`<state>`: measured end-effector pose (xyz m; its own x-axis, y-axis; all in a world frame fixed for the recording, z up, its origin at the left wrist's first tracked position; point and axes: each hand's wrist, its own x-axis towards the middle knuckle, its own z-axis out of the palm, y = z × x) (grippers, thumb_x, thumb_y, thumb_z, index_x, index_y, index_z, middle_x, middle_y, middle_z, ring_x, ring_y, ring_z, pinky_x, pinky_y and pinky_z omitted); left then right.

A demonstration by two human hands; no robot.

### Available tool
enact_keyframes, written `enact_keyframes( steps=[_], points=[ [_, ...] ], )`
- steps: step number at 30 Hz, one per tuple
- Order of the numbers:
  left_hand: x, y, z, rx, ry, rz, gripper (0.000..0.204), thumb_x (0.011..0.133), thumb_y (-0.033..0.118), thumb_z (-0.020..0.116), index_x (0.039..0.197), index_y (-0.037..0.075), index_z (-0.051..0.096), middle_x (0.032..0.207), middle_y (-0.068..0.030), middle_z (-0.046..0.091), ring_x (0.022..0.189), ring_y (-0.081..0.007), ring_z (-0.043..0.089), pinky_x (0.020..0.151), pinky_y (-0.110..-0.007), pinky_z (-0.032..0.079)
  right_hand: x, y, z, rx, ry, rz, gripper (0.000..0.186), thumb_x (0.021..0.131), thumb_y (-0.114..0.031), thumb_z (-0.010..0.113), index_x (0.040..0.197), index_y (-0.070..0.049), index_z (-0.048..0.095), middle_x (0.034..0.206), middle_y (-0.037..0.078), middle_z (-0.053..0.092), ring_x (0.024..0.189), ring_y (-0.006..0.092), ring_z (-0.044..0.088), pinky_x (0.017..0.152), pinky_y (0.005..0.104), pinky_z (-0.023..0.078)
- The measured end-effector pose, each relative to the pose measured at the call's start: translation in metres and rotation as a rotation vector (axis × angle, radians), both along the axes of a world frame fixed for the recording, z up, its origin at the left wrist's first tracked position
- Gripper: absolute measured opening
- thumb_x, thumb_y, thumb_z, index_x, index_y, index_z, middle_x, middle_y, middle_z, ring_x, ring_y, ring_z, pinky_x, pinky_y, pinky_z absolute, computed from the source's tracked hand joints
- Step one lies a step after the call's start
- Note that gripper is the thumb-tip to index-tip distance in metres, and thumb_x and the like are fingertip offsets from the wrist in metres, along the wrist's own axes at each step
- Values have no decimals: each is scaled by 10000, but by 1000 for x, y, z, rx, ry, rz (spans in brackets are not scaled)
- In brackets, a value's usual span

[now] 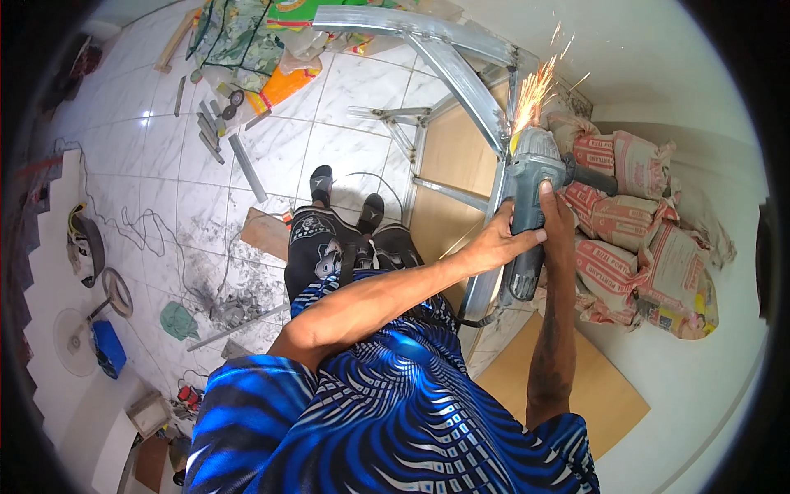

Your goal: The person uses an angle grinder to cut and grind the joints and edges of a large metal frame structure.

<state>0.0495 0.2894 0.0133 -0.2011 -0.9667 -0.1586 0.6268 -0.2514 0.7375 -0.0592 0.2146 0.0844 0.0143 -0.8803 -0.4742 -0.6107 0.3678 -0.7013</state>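
An angle grinder [532, 174] with a grey metal head and dark body is gripped by both my hands. My left hand [500, 239] wraps round its body from the left. My right hand [555, 212] holds it from the right, thumb on top just behind the head. The side handle [594, 178] sticks out to the right, with no hand on it. Orange sparks [533, 95] spray upward from the far end of the grinder. That end is at the upright metal frame [457, 82]; the exact contact point is hidden by the grinder head.
Stacked red-and-white sacks [621, 218] stand by the wall at right. A wooden panel [597, 379] lies near my right arm. Cut metal pieces [247, 169], a cable [152, 235] and plastic sheets [239, 41] lie on the tiled floor. A fan [78, 342] stands at left.
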Motion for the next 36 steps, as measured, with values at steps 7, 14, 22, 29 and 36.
enact_keyframes(
  steps=[7, 14, 22, 29, 36],
  points=[
    [-12, -6, -4, -6, 40, 38, 741, 896, 301, 739, 1340, -101, 303, 1155, -139, 528, 1094, -184, 532, 940, -319, 470, -6, -4, 0, -63, -39, 57, 725, 913, -624, 548, 1121, 65, 627, 977, 174, 672, 880, 229, 627, 806, 362, 488],
    [-17, -7, -11, -14, 11, 84, 758, 887, 310, 750, 1341, -103, 306, 1147, -145, 533, 1081, -184, 539, 926, -316, 478, 0, -6, 5, -95, -10, 115, 668, 940, -569, 547, 1143, 63, 618, 982, 161, 668, 871, 213, 619, 794, 348, 490],
    [-17, -6, -10, -19, -29, 66, 723, 899, 275, 729, 1363, -90, 313, 1162, -133, 535, 1092, -175, 526, 939, -310, 468, -2, -5, 5, -54, -18, 89, 649, 946, -554, 547, 1135, 61, 624, 986, 157, 663, 873, 206, 613, 799, 348, 485],
    [-13, -4, -10, -18, -21, 35, 676, 932, 230, 689, 1397, -66, 298, 1200, -104, 510, 1146, -156, 481, 987, -309, 429, -6, -7, -2, -65, 4, 132, 641, 953, -551, 542, 1130, 59, 627, 965, 155, 661, 873, 212, 608, 809, 343, 477],
    [-13, -7, -10, -30, 1, 13, 671, 933, 228, 687, 1400, -63, 303, 1220, -113, 496, 1160, -159, 471, 999, -313, 419, -8, -8, 0, -46, -5, 107, 679, 944, -575, 540, 1155, 65, 614, 987, 165, 660, 901, 222, 610, 827, 358, 473]
  ],
)
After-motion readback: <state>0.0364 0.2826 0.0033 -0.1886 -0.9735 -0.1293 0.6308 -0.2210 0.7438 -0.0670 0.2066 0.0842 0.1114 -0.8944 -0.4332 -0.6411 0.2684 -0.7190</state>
